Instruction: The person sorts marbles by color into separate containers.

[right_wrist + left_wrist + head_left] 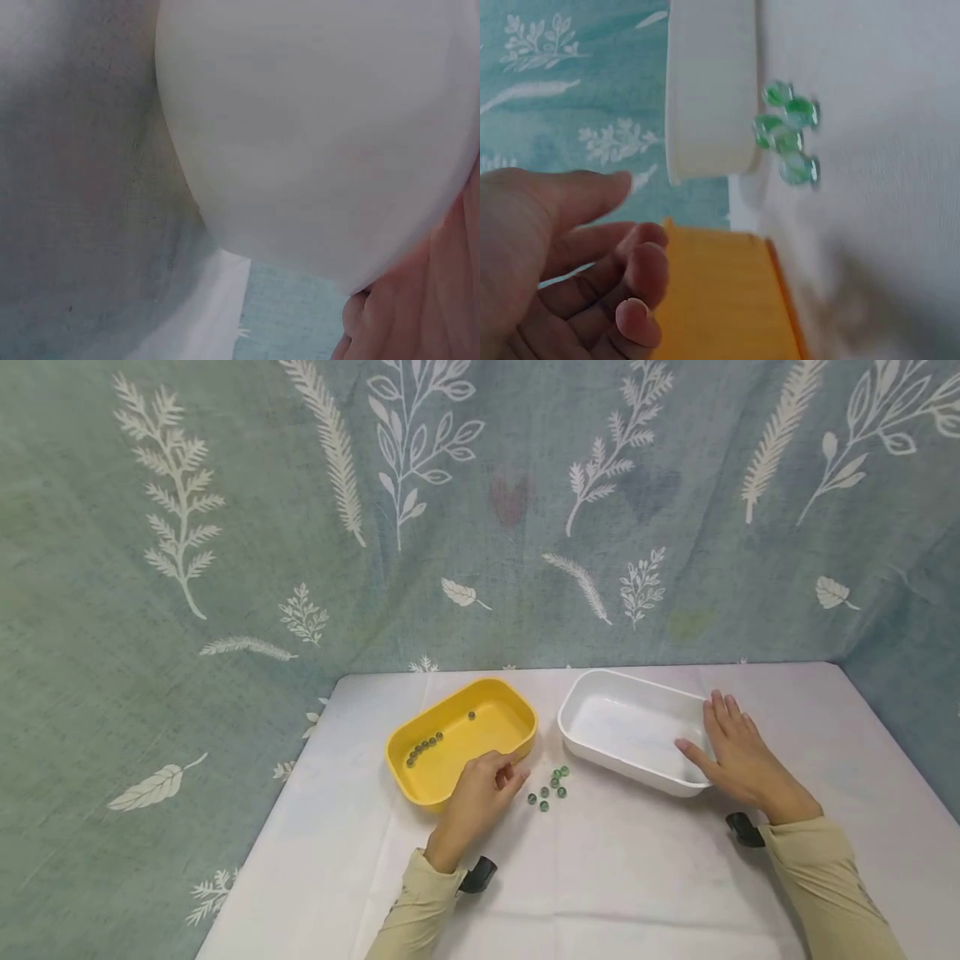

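Observation:
My left hand (474,806) hovers over the near edge of the yellow tray (402,783). The left wrist view shows that hand (562,262) with fingers loosely bent, thumb apart and nothing held. Several green marbles (544,792) lie on the cloth right of it, also visible as green marbles (786,139) in the left wrist view. Several dark marbles (425,744) line the left side inside the yellow tray. My right hand (738,760) rests on the right end of the white tray (633,764), its fingers extended. The white tray (300,135) fills much of the right wrist view.
A whitish cloth (637,877) covers the table, with a patterned green curtain (480,510) behind it and along the left side. The two trays stand side by side with a small gap between them.

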`<state>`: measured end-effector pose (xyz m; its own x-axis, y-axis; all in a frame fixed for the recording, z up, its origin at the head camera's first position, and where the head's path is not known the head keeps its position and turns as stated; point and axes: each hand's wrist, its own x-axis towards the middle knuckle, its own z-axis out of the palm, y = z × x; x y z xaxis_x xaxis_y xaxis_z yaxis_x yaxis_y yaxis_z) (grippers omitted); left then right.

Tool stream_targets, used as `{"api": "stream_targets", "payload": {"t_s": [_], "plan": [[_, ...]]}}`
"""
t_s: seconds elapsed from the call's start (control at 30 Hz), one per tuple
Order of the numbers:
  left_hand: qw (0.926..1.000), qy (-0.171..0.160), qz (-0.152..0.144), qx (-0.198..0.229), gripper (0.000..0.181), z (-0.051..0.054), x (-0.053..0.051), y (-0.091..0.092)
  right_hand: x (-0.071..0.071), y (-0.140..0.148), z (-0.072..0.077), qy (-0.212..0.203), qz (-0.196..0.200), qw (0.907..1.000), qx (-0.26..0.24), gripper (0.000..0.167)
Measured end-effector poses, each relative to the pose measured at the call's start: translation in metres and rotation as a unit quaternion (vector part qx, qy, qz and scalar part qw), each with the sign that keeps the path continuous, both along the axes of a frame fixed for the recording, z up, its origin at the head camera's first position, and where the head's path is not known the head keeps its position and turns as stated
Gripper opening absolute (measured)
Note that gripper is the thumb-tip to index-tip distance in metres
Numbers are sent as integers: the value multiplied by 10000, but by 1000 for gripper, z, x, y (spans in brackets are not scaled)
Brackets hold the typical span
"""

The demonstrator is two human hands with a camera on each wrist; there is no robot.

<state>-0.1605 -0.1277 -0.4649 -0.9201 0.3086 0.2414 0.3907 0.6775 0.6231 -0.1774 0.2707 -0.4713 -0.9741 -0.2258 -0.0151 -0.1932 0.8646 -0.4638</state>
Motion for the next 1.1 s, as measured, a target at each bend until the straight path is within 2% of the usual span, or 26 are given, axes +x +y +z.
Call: {"api": "stream_targets", "payload": {"t_s": [0.2, 0.3, 0.57, 1.1], "plan": [[9985, -369, -233, -320, 17, -9, 1, 5, 0, 1, -1, -96, -16, 10000, 16, 99], [9974, -452, -285, -488, 17, -15, 1, 5, 0, 0, -1, -90, -30, 9999, 39, 100], [9951, -430, -289, -837, 19, -21, 1, 6, -1, 0, -3, -19, -62, 9999, 95, 99], [9941, -414, -101, -997, 10, -29, 0, 10, -1, 0, -4, 12, -54, 9999, 143, 98]]}}
